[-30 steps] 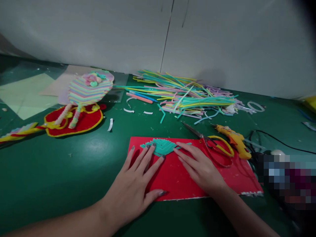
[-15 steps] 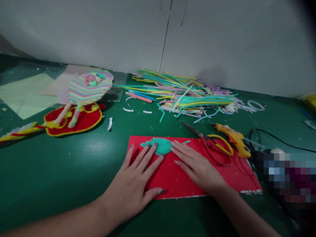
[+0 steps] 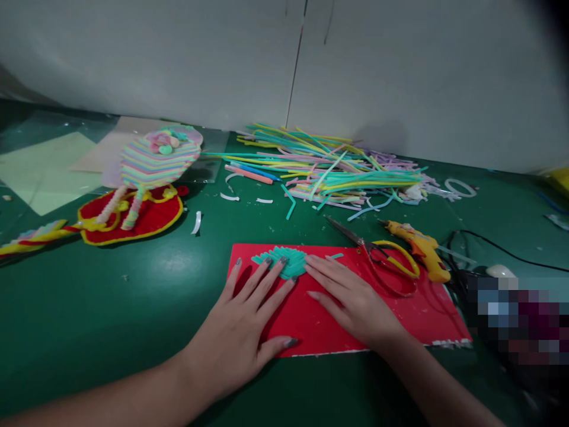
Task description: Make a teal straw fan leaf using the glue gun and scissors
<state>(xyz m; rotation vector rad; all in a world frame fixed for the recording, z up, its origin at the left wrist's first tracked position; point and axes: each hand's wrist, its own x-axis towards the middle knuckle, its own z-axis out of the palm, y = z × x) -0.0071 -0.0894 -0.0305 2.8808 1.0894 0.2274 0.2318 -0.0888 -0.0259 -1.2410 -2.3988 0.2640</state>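
On the green desk (image 3: pixel 133 308) my right hand (image 3: pixel 355 299) had edged toward my left hand (image 3: pixel 242 332), all fingers (image 3: pixel 272 283) flat, gripping nothing, pinning the teal fan (image 3: pixel 290 256).

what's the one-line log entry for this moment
left hand: flat, fingertips on teal strip fan | right hand: flat, touching fan | base: red sheet | scissors: partly on sheet

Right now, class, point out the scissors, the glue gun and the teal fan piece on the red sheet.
scissors (image 3: pixel 366 245): head view, on the pivot.
glue gun (image 3: pixel 418 247): head view, on the yellow body.
teal fan piece (image 3: pixel 291 263): head view, on its middle ribs.
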